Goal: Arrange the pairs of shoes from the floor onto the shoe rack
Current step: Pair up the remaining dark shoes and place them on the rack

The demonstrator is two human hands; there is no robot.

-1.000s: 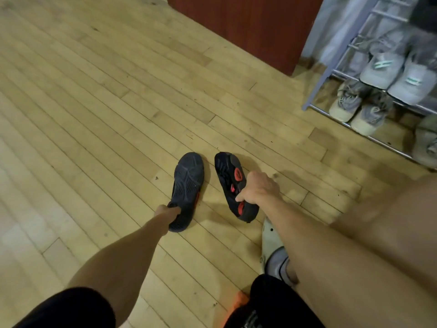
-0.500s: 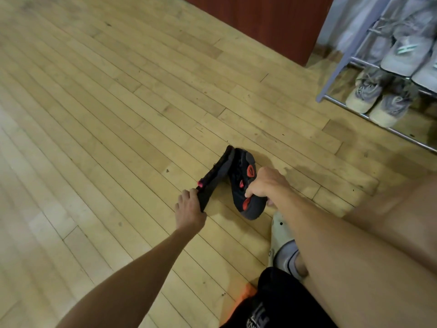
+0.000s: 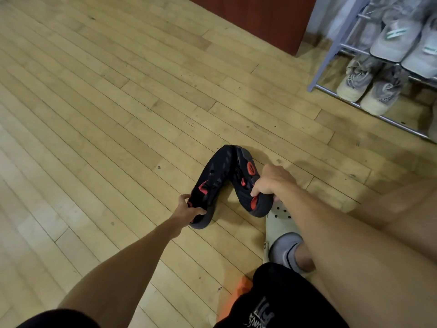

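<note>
Two black shoes with red accents lie on the wooden floor, toes touching and heels apart. My left hand grips the heel of the left black shoe, which now rests right way up. My right hand grips the heel end of the right black shoe, tipped so its black and red sole faces me. The shoe rack, pale metal with chrome rails, stands at the upper right.
On the rack sit a grey knit pair on the lowest shelf and white sneakers above. A red-brown cabinet stands behind. My foot in a cream clog is planted beside the right shoe. My bare leg fills the right side.
The left shoe lay sole up a second ago; my left hand has rolled it over toward the right shoe. The camera has shifted, bringing the rack closer.
</note>
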